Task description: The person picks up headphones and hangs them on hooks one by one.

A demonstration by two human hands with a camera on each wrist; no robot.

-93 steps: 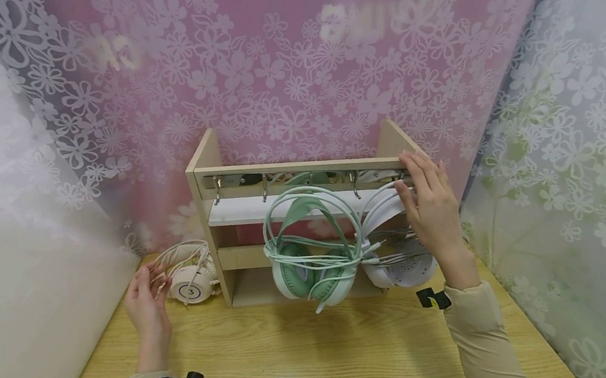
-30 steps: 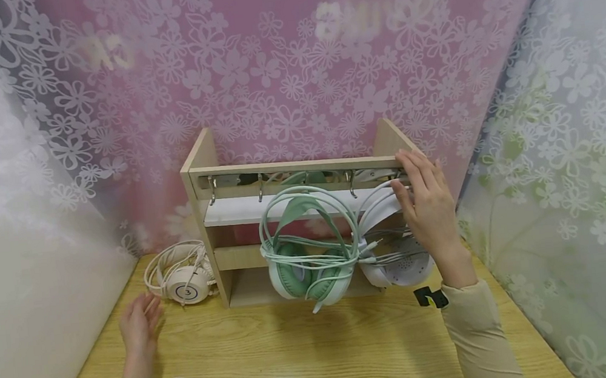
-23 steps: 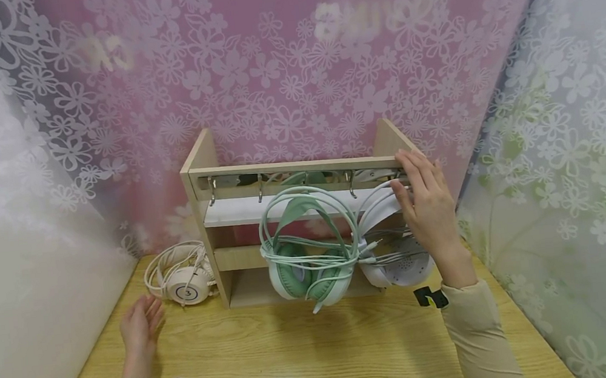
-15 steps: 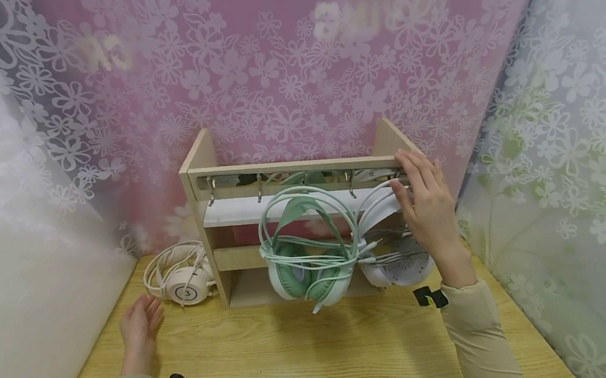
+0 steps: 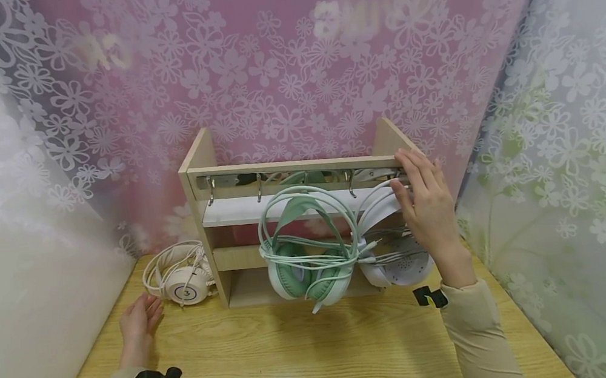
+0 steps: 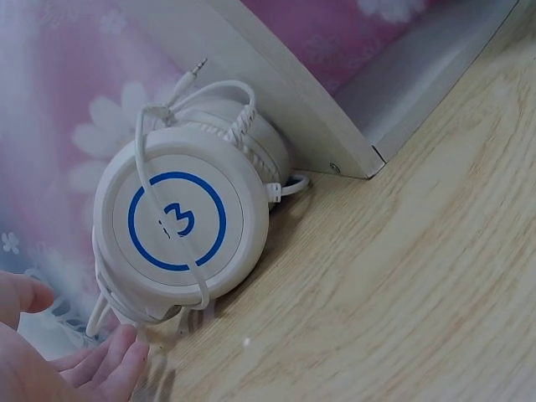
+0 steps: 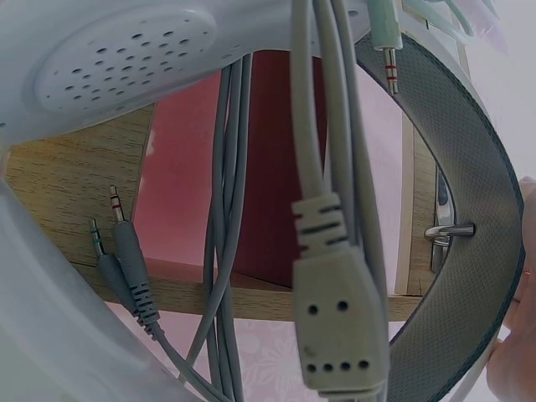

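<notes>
My left hand (image 5: 141, 319) lies open and flat on the wooden table (image 5: 297, 354), its fingertips (image 6: 117, 356) just short of the cream headphones (image 5: 183, 281) (image 6: 180, 222), which have a blue ring on the earcup and rest against the rack's left side. My right hand (image 5: 407, 182) holds the headband of the white headphones (image 5: 398, 268) at the right end of the wooden hook rack (image 5: 295, 167), thumb on the band and fingers up at the rail. In the right wrist view the grey-padded band (image 7: 469, 167) hangs beside a metal hook (image 7: 448, 230). Mint green headphones (image 5: 306, 274) hang mid-rack.
Loose grey cables with a junction block (image 7: 335, 318) and jack plugs (image 7: 126, 251) dangle under the white earcup (image 7: 109, 50). Bare hooks (image 5: 210, 189) stand at the rack's left. Flowered curtains (image 5: 291, 62) close in the back and both sides.
My left hand let go of the cream headphones' cable and drew back onto the table, now open. My right hand has stayed on the white headband.
</notes>
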